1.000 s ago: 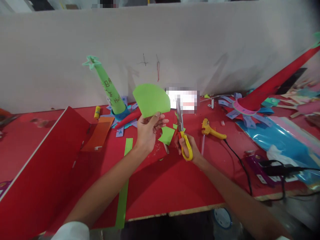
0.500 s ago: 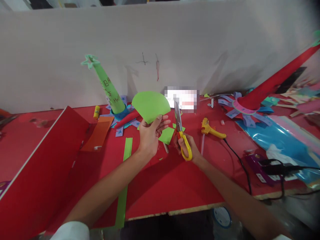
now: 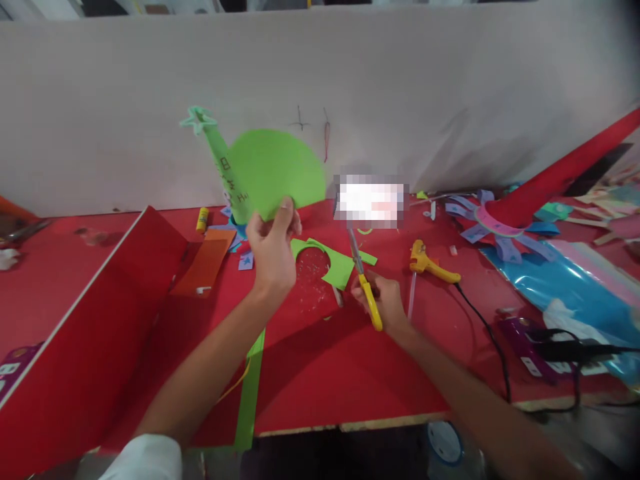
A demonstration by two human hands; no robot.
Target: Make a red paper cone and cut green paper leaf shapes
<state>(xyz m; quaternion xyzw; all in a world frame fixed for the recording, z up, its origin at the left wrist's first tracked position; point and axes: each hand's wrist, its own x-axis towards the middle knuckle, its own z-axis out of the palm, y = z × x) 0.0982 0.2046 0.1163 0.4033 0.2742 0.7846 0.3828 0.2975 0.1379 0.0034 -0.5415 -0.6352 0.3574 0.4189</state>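
Note:
Pinched by its lower edge in my left hand (image 3: 274,252) is a rounded green paper piece (image 3: 277,170), raised in front of the wall. It partly covers a green paper cone (image 3: 220,160) with a pale green star outline on its tip. My right hand (image 3: 383,300) grips yellow-handled scissors (image 3: 369,293), blades pointing up and away, apart from the paper. On the table between my hands lies a green paper offcut (image 3: 343,267) with a round gap. A long green strip (image 3: 250,393) lies beneath my left forearm.
A yellow glue gun (image 3: 433,263) with a black cord lies right of the scissors. Further right stand a red cone (image 3: 550,177) and a blue plastic sheet (image 3: 520,267). A red board (image 3: 100,320) stands at left, near orange paper (image 3: 207,263) and a glue stick (image 3: 202,219). A blurred bright screen (image 3: 371,201) rests at the back.
My left hand has moved left and up with the green paper, which now faces me more broadly. The offcut on the table shows more. The scissors have turned slightly and sit apart from the paper.

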